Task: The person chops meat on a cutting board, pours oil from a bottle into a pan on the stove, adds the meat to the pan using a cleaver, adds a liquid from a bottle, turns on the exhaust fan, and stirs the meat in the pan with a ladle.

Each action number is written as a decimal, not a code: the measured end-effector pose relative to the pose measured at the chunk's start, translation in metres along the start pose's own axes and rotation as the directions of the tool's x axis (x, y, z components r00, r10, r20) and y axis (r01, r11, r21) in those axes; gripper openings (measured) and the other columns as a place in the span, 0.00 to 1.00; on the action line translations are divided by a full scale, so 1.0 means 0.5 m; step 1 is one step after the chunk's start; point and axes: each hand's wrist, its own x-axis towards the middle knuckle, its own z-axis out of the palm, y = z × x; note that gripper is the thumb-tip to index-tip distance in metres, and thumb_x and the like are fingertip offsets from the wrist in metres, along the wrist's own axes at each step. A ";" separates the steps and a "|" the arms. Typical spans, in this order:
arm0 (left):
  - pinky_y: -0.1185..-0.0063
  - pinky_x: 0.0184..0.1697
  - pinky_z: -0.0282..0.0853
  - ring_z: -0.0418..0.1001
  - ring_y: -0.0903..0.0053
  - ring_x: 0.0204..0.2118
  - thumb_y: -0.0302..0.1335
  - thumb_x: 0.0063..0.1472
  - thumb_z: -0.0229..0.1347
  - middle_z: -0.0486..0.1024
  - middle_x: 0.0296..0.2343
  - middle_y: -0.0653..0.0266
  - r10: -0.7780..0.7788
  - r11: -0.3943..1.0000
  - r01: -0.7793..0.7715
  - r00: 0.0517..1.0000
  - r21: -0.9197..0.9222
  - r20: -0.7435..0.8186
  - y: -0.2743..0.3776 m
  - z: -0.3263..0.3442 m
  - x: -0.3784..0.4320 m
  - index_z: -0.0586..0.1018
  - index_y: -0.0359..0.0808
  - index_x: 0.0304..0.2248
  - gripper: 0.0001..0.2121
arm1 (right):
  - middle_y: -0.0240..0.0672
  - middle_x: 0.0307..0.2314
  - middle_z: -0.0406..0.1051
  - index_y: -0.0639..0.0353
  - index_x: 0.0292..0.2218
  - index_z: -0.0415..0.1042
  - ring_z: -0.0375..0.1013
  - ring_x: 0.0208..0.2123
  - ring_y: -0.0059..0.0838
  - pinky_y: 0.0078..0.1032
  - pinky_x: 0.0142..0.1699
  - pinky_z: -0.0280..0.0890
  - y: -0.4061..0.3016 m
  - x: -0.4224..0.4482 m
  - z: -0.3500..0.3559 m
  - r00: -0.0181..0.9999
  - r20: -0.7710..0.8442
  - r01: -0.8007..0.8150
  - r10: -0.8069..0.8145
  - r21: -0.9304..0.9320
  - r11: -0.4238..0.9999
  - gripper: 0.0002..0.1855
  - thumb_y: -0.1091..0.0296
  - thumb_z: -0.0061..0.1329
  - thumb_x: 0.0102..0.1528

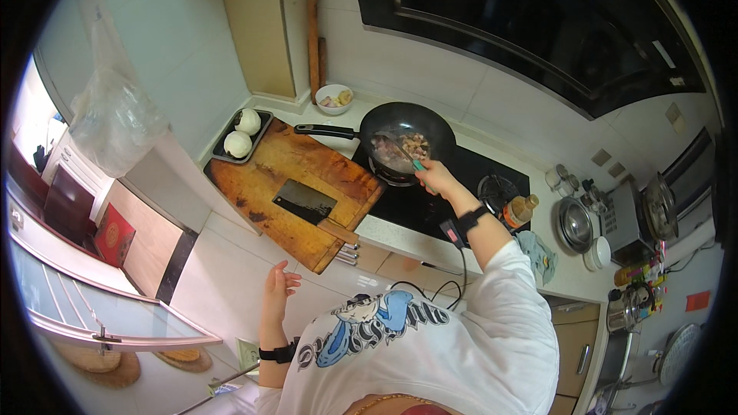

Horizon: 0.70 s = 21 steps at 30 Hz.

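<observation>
With its fingers closed around the green handle of a spatula, my right hand is over the near rim of a black wok. The spatula's head rests among pieces of meat in the wok, which stands on a burner, its long handle pointing left. My left hand hangs in the air off the near edge of a wooden cutting board, fingers apart and holding nothing. A cleaver lies flat on the board, its wooden handle toward the near right edge.
A black tray with two peeled white vegetables sits at the board's far left. Behind the board is a white bowl of cut pieces. Right of the wok are a second burner, a bottle and a cloth. A range hood overhangs the stove.
</observation>
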 end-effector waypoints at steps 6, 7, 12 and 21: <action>0.87 0.31 0.62 0.69 0.86 0.28 0.45 0.66 0.37 0.75 0.30 0.66 -0.040 0.999 0.040 0.999 0.010 -0.010 -0.015 -0.021 0.004 0.63 0.36 0.52 0.23 | 0.31 0.16 0.61 0.62 0.37 0.67 0.56 0.10 0.18 0.20 0.13 0.48 -0.012 -0.196 -0.025 0.996 0.085 0.028 -0.023 -0.051 0.998 0.09 0.71 0.42 0.53; 0.87 0.31 0.62 0.69 0.86 0.28 0.44 0.66 0.37 0.75 0.30 0.66 -0.045 0.999 0.046 0.999 0.013 -0.023 -0.016 -0.026 0.006 0.63 0.36 0.52 0.23 | 0.31 0.16 0.61 0.62 0.37 0.67 0.56 0.10 0.18 0.20 0.13 0.48 -0.012 -0.210 -0.022 0.997 0.079 0.025 -0.021 -0.050 0.998 0.09 0.71 0.42 0.53; 0.86 0.31 0.62 0.69 0.86 0.29 0.45 0.66 0.37 0.74 0.30 0.67 -0.035 0.999 0.034 0.999 0.012 0.032 -0.017 -0.035 0.020 0.63 0.36 0.52 0.23 | 0.32 0.16 0.60 0.61 0.38 0.66 0.56 0.09 0.20 0.21 0.12 0.46 0.017 -0.173 -0.002 0.992 0.017 -0.122 0.123 -0.047 0.991 0.10 0.70 0.41 0.54; 0.86 0.31 0.62 0.69 0.86 0.29 0.44 0.66 0.37 0.74 0.29 0.66 -0.021 0.998 0.019 0.999 0.052 0.028 0.000 -0.082 0.011 0.63 0.35 0.52 0.23 | 0.33 0.15 0.60 0.65 0.40 0.65 0.56 0.09 0.23 0.25 0.13 0.48 0.038 -0.014 -0.017 0.916 -0.400 0.043 0.038 0.191 0.981 0.12 0.69 0.40 0.56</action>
